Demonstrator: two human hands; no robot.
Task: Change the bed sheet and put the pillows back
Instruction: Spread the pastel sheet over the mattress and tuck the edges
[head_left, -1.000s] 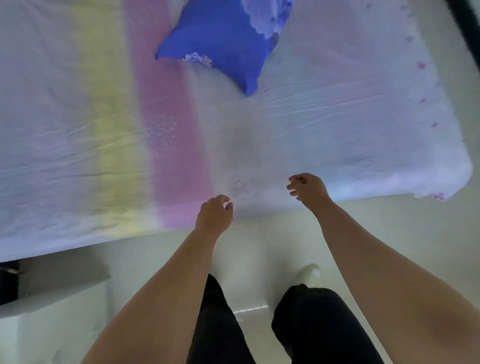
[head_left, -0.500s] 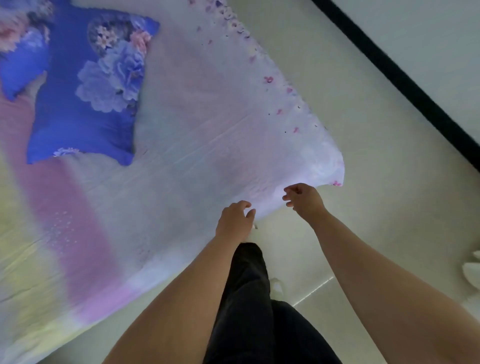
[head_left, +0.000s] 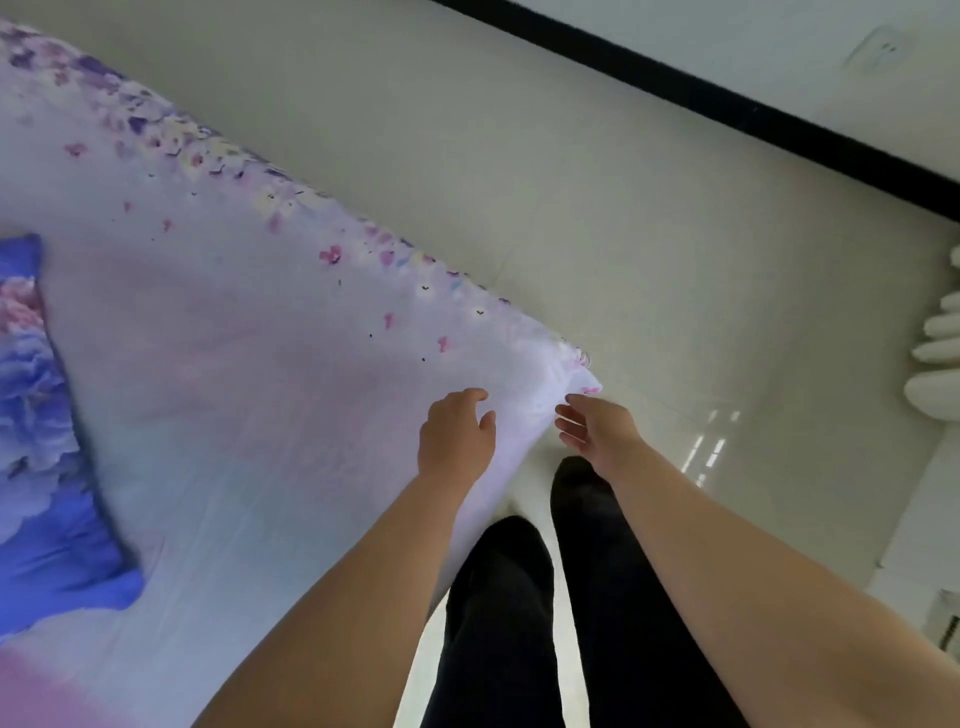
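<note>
1. Left hand (head_left: 456, 435): poised over the near edge of the bed, just short of the corner; fingers loosely bent, thumb apart, gripping nothing. Whether touching the cloth or just above it, cannot tell.
2. Right hand (head_left: 597, 427): just off that same corner, over the floor (head_left: 649, 249); palm turned toward the sheet, fingers relaxed and spread, holding nothing, fingertips close to the bunched fabric.
3. Bed sheet (head_left: 249, 332): pale, with a flowered border along the far edge; spread flat across the mattress right out to the corner (head_left: 576, 374), where the cloth gathers in small folds and droops over. Judged already laid, with this corner apparently left to smooth or tuck.
4. Pillow (head_left: 36, 431): blue, floral, lying on the sheet near the left edge of view, well apart from both hands. Only one visible; whether in its final place, cannot tell.
5. Remaining, by judgement: finishing this corner, checking the other corners out of view, setting pillows at the head of the bed.
</note>
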